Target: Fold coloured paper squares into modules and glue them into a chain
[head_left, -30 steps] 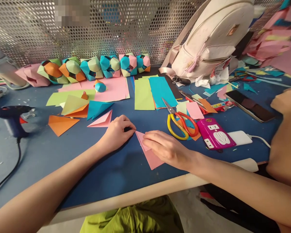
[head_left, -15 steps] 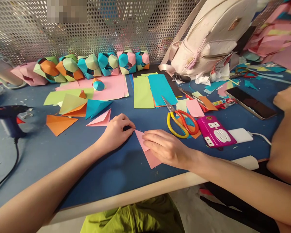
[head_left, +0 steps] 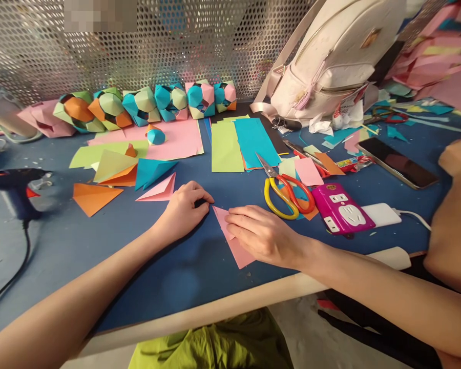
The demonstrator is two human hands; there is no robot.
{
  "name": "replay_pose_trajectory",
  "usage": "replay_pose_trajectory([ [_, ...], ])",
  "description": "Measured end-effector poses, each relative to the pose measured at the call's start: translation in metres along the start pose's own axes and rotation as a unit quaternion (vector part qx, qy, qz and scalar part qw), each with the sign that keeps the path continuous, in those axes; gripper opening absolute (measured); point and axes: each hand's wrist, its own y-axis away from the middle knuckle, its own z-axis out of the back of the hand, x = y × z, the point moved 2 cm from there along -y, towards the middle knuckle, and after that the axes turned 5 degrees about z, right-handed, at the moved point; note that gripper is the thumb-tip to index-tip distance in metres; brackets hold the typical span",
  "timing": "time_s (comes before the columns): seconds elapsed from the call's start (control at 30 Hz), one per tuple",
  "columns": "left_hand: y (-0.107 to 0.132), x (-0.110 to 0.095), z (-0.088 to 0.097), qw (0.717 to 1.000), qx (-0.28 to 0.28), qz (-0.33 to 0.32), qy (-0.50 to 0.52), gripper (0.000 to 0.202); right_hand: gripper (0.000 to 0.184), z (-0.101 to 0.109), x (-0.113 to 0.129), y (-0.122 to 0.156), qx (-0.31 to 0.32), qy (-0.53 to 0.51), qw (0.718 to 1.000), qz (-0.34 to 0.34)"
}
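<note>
A folded piece of pink paper (head_left: 238,252) lies slantwise on the blue table, its narrow corner pointing up and left. My right hand (head_left: 263,233) covers its right side, fingers bunched together on a folded flap, and part of the sheet is hidden beneath. Beside the narrow corner is my left hand (head_left: 186,209), its fingers curled in and the thumb just short of the paper. A folded pink triangle (head_left: 159,189) lies behind my left hand, next to a blue folded piece (head_left: 151,171) and an orange one (head_left: 96,197).
Scissors (head_left: 288,192) and a magenta power socket (head_left: 343,209) lie right of my hands. A glue gun (head_left: 13,189) is at left. Paper balls (head_left: 140,105) line the mesh, near a backpack (head_left: 326,66). A phone (head_left: 397,163) lies near another person's arm (head_left: 453,215).
My left thumb has drawn back slightly from the paper's narrow corner. My right hand stays on the paper, and the flap under its fingers shows a little less.
</note>
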Motion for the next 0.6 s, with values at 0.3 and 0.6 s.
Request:
replay_pose_trajectory([
  [0.3, 0.0043, -0.0018, -0.0048, 0.999, -0.028, -0.014, -0.008, 0.012, 0.025, 0.0008, 0.0004, 0.0004, 0.002, 0.036, 0.999, 0.012],
  [0.6, 0.0044, 0.0004, -0.0064, 0.999, -0.032, -0.027, -0.025, 0.013, 0.024, 0.003, -0.0008, 0.0001, 0.012, 0.027, 0.999, 0.01],
])
